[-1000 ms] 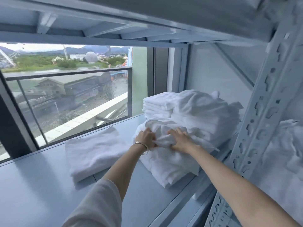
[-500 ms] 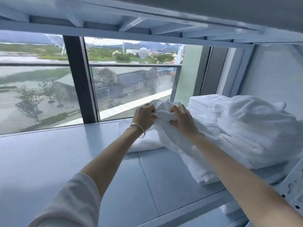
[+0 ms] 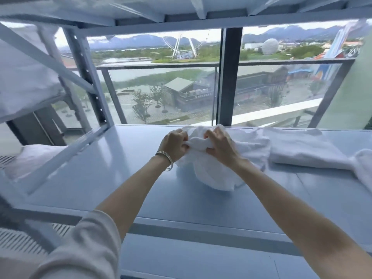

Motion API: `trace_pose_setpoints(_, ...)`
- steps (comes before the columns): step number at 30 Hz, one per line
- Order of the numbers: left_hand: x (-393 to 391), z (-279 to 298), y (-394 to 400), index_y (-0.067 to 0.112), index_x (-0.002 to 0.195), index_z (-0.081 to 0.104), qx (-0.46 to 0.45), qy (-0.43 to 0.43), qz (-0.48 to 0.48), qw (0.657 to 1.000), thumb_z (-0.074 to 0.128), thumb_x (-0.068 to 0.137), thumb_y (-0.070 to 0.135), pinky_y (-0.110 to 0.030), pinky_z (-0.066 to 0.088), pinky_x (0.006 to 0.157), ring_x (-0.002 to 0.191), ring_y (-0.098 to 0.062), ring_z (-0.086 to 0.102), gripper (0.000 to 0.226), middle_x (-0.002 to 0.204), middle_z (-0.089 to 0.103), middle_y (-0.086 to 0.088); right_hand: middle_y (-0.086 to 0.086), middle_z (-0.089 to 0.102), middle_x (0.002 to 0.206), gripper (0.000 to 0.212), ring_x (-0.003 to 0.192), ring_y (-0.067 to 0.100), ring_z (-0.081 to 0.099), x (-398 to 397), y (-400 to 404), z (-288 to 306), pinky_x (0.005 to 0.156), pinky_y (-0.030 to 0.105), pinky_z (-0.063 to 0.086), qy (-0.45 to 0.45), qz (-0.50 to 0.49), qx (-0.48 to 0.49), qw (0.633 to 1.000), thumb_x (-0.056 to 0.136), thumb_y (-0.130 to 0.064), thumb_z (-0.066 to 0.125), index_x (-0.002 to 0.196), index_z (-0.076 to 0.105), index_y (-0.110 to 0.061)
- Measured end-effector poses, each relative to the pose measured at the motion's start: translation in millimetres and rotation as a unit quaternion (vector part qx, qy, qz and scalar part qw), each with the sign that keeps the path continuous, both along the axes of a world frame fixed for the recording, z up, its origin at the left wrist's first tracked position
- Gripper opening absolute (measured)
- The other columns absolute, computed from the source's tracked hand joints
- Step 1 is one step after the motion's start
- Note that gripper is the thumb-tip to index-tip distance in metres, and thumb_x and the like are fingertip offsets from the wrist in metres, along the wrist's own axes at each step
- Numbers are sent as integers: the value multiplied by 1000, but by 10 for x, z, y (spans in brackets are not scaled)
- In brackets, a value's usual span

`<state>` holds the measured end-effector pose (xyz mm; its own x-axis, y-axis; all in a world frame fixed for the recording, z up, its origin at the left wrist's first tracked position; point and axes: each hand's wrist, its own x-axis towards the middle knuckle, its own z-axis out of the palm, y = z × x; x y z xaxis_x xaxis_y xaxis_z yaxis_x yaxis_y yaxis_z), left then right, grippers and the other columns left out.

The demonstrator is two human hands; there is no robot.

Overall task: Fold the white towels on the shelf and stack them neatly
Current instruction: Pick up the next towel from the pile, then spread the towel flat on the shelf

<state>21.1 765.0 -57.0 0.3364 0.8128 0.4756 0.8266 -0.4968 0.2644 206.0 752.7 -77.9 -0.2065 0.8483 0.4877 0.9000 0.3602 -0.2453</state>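
Note:
A crumpled white towel (image 3: pixel 213 172) hangs bunched over the grey shelf (image 3: pixel 124 174), its lower part touching the shelf surface. My left hand (image 3: pixel 174 144) grips its upper left edge, fingers curled into the cloth. My right hand (image 3: pixel 220 147) grips the same top edge close beside it. A folded white towel (image 3: pixel 300 150) lies flat on the shelf to the right. The edge of another white towel (image 3: pixel 364 168) shows at the far right border.
The shelf's perforated metal upright (image 3: pixel 88 77) and diagonal brace (image 3: pixel 40 55) stand at the left, with white linen (image 3: pixel 24 77) on the neighbouring rack. The upper shelf board (image 3: pixel 181 9) runs overhead. A window with a dark frame post (image 3: pixel 229 77) is behind the shelf.
Both hands have carried the crumpled towel left, away from the pile and onto the open part of the shelf. The view has swung left, so the tall pile is out of frame.

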Motion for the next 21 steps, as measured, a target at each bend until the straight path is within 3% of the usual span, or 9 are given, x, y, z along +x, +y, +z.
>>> trace_pose_setpoints(4, -851, -100, -47, -2, 92, 60, -1, 64, 36, 997, 57, 78, 9, -39, 47, 74, 93, -37, 56, 19, 100, 59, -19, 16, 47, 109, 40, 99, 35, 49, -841, -26, -36, 65, 39, 45, -42, 6, 0, 999, 80, -21, 68, 115, 51, -15)
trace_pose_setpoints(7, -1315, -135, -74, 2, 113, 55, -1, 176, 84, 981, 50, 87, 16, -39, 48, 76, 105, -33, 52, 30, 119, 53, -14, 17, 45, 113, 42, 100, 36, 51, -1269, 1, -17, 63, 40, 48, -90, 20, -2, 996, 79, -23, 69, 116, 52, -15)
trace_pose_setpoints(10, -1549, -149, -91, 9, 127, 45, 8, 289, 114, 950, 43, 92, 17, -35, 47, 74, 109, -30, 50, 36, 126, 47, -11, 17, 44, 114, 43, 99, 36, 51, -1516, 109, -36, 59, 36, 43, -115, 24, -19, 993, 79, -25, 69, 116, 51, -14)
trace_pose_setpoints(12, -1616, -196, -35, 11, 130, 43, 3, 310, 121, 943, 43, 92, 16, -34, 46, 75, 108, -31, 51, 37, 126, 47, -12, 16, 45, 113, 43, 97, 36, 52, -1597, 190, -66, 57, 34, 41, -130, 27, -21, 991, 78, -25, 69, 116, 51, -14)
trace_pose_setpoints(14, -1609, -243, 49, 14, 123, 53, 28, 316, 133, 939, 53, 87, 17, -32, 47, 70, 99, -30, 57, 36, 117, 55, -11, 16, 46, 112, 44, 96, 36, 52, -1609, 260, -99, 56, 35, 43, -145, 20, -24, 989, 78, -26, 70, 115, 50, -14)
trace_pose_setpoints(16, -1525, -275, 163, 19, 91, 70, 50, 322, 143, 935, 77, 58, 20, -24, 45, 50, 66, -25, 62, 33, 83, 64, -5, 15, 47, 112, 44, 95, 35, 52, -1570, 327, -131, 58, 36, 44, -156, 1, -33, 987, 78, -27, 69, 115, 50, -13)
trace_pose_setpoints(17, -1480, -294, 214, 21, 73, 71, 51, 329, 133, 934, 79, 47, 18, -21, 42, 43, 52, -23, 59, 28, 67, 62, -1, 15, 47, 112, 44, 96, 35, 52, -1539, 354, -150, 59, 37, 43, -159, -10, -38, 986, 78, -27, 68, 115, 50, -13)
trace_pose_setpoints(19, -1393, -326, 344, 22, 60, 69, 61, 316, 128, 938, 66, 53, 18, -20, 41, 42, 45, -22, 56, 9, 58, 59, 2, 15, 49, 112, 44, 97, 35, 52, -1474, 408, -195, 61, 37, 41, -162, -29, -45, 985, 77, -27, 67, 115, 50, -12)
trace_pose_setpoints(21, -1282, -394, 417, 26, 63, 72, 58, 327, 139, 933, 54, 60, 20, -23, 44, 47, 50, -23, 58, 18, 61, 61, 3, 14, 50, 113, 44, 100, 35, 51, -1420, 496, -278, 63, 37, 42, -175, -40, -53, 982, 78, -27, 66, 116, 51, -13)
